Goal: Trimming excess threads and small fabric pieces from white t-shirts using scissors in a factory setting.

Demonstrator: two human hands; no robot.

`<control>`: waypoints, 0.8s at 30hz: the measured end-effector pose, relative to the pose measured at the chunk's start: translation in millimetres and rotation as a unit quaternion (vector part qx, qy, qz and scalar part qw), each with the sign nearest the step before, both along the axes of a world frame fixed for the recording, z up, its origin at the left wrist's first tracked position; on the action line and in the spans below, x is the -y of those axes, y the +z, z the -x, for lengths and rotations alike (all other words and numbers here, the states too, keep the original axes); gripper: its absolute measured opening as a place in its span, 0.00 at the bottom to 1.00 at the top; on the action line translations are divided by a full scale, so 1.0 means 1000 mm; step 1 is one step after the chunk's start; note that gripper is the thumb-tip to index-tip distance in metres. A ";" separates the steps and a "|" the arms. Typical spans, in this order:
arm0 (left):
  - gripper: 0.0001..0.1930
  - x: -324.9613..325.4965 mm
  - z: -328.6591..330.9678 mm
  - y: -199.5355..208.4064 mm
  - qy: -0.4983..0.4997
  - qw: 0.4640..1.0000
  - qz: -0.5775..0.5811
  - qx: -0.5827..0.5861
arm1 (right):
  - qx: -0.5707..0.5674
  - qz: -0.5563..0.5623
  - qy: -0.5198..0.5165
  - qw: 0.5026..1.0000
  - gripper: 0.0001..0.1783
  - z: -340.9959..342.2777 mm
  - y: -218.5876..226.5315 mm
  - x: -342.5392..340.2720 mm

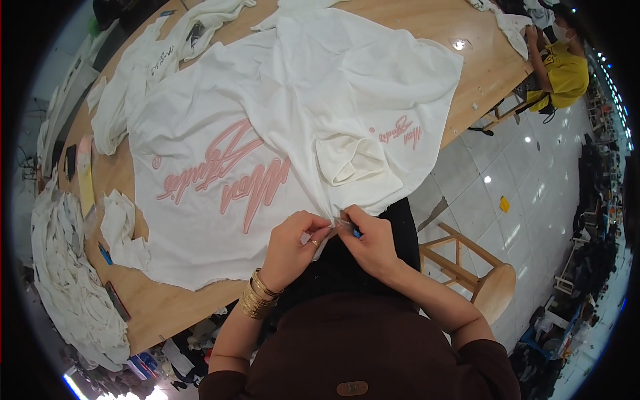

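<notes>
A white garment (200, 100) with pink lettering lies spread over the table and hangs toward my lap. My left hand (293, 243), with gold bangles at the wrist, is closed in a pinch on the garment's near edge. Close beside it, my right hand (370, 243) is closed around small blue-handled thread snips (357, 233), mostly hidden by the fingers. The tips of both hands nearly meet at the fabric edge. Just beyond them, a folded cuff or sleeve end (353, 163) lies on the garment.
The wooden table (160, 320) carries a heap of white fabric (73, 287), a phone (117, 300) and another blue tool (105, 253) on the left. A wooden stool (493, 293) stands at right. A person in yellow (563, 77) handles white cloth at the far right.
</notes>
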State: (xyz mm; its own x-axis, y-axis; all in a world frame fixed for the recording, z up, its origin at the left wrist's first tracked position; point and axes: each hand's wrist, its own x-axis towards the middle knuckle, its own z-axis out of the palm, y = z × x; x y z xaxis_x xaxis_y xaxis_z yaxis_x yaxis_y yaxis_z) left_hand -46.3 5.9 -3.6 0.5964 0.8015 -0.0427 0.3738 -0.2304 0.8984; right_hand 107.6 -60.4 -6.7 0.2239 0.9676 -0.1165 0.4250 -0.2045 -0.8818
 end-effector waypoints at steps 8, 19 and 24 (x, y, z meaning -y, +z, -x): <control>0.06 -0.001 0.001 -0.002 0.021 0.992 0.118 0.025 | -0.077 0.066 -0.052 0.993 0.14 -0.010 -0.004 0.002; 0.07 0.005 0.000 0.003 0.035 0.988 0.151 0.024 | -0.236 0.296 0.097 0.920 0.14 -0.010 0.043 0.020; 0.06 0.008 -0.001 0.003 0.036 0.989 0.141 0.025 | -0.237 0.288 0.094 0.923 0.14 -0.008 0.039 0.018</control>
